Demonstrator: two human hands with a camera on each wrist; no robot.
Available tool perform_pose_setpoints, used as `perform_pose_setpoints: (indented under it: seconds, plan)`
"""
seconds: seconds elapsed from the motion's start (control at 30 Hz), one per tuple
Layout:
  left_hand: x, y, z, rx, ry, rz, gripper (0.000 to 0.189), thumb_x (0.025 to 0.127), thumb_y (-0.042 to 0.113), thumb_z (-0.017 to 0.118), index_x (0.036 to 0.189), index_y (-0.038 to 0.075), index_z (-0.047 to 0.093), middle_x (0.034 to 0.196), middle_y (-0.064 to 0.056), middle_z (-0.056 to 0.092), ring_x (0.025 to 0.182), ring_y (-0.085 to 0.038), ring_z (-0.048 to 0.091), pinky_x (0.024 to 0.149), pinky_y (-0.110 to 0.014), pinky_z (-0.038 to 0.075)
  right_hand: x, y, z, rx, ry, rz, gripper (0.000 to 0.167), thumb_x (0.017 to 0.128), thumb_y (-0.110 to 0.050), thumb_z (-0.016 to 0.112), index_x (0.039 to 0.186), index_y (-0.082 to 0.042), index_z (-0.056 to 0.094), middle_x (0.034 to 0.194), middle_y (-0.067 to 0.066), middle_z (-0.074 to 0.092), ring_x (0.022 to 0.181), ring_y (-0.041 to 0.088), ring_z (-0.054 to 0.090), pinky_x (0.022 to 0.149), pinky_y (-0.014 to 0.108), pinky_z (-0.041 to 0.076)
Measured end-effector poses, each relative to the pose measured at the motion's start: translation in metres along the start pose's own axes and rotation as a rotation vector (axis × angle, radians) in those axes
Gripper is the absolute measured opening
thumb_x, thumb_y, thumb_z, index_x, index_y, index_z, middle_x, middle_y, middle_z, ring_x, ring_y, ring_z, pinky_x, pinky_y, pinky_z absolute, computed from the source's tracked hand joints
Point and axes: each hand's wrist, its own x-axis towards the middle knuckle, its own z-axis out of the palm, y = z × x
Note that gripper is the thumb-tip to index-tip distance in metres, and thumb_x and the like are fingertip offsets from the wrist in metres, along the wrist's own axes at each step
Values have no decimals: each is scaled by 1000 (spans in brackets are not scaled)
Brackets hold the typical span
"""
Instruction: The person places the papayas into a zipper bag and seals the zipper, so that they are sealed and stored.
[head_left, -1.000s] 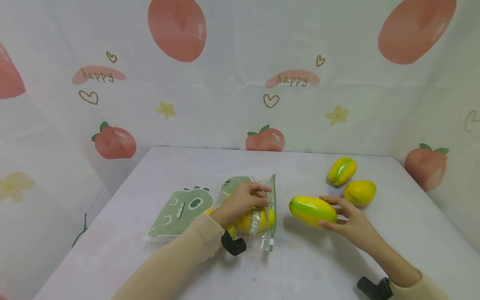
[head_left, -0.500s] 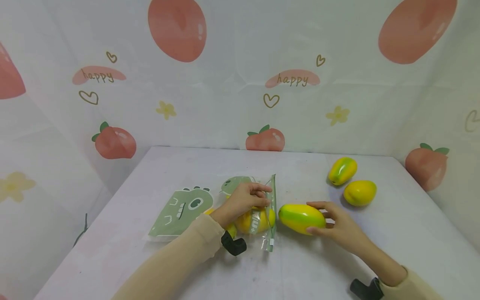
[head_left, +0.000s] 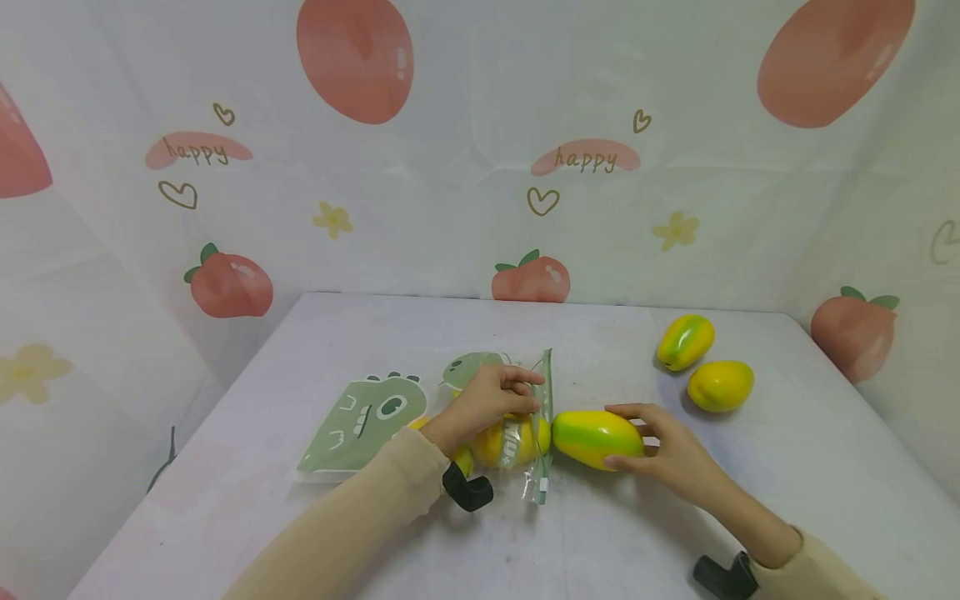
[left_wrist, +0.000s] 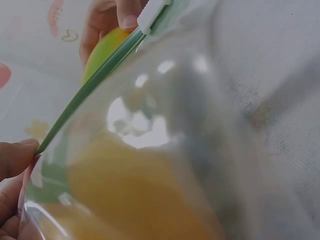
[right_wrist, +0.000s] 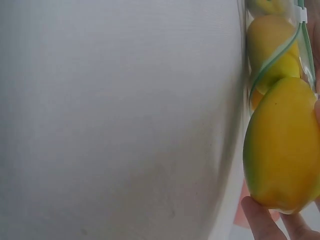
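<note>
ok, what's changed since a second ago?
The right hand moved the held yellow-green fruit left and slightly nearer the camera, up to the open bag. Nothing was let go. The left hand on the bag and two loose fruits stayed put.

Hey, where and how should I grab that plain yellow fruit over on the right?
Probably around its bulging middle, coming from above and the near right: the plain yellow fruit lies on its side, rounded all over, and the green-streaked fruit behind it crowds its far left side.
</note>
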Motion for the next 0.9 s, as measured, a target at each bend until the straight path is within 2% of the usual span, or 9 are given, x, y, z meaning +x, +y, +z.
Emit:
perform_pose_setpoints:
  seconds: [0.47, 0.7, 0.9]
  plan:
    - [-2, 4, 1, -1, 1, 3, 35, 85, 6, 71, 119, 1, 65, 83, -1, 59, 73, -13, 56, 74, -22, 53, 4, -7, 2, -38, -9, 6, 69, 76, -36, 81, 134, -10, 54, 132, 17, 54, 109, 34, 59, 82, 38, 56]
    - [-2, 6, 1, 30, -3, 6, 35, 85, 8, 71, 119, 3, 65, 86, -2, 59, 79, -14, 56, 76, -21, 52, 9, -9, 8, -43, 4, -13, 68, 76, -36, 81, 133, -10, 55, 130, 17, 55, 108, 35, 60, 83, 40, 56]
    - [-2, 6, 1, 43, 1, 4, 36, 85, 10, 72, 120, 4, 65, 87, -2, 59, 80, -14, 55, 78, -21, 52, 12, -14, 12, -51, 0, 8, 69, 77, -38, 80, 134, -11, 54, 132, 17, 55, 110, 35, 58, 84, 42, 55]
